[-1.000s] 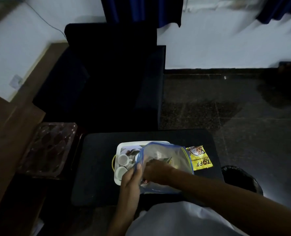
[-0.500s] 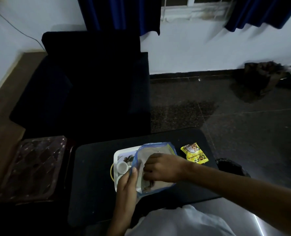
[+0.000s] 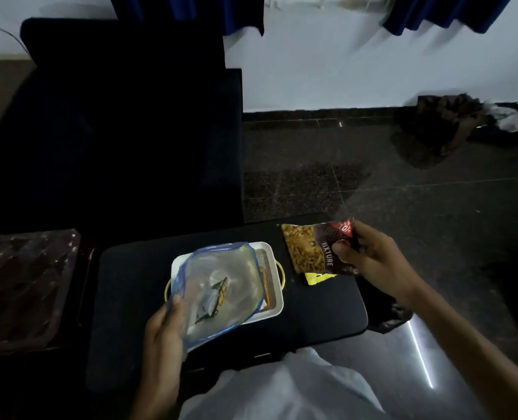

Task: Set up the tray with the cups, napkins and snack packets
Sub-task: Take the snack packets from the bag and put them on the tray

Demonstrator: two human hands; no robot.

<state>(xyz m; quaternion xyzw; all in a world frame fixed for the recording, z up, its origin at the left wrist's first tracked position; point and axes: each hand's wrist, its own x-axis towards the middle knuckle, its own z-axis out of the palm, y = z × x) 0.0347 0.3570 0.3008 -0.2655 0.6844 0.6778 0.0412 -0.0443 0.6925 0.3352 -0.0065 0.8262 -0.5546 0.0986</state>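
— So the mixture packet [image 3: 318, 250] hangs at three o'clock of the tray [image 3: 274, 310], over the yellow packet [image 3: 318, 277] on the dark surface [image 3: 130, 298]?

— Yes, pinched at its top edge by the right hand [image 3: 370, 259]. The left hand [image 3: 164, 325] grips the zip bag [image 3: 221, 292] that covers the tray at its seven o'clock corner.

— How would you place it?

— Lay it flat beside the yellow one, I'd say; lift the bag off before loading the tray.

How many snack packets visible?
3. A mixture packet in the right hand; a yellow packet on the table beneath it; one packet inside the zip bag in the left hand. More may be hidden.
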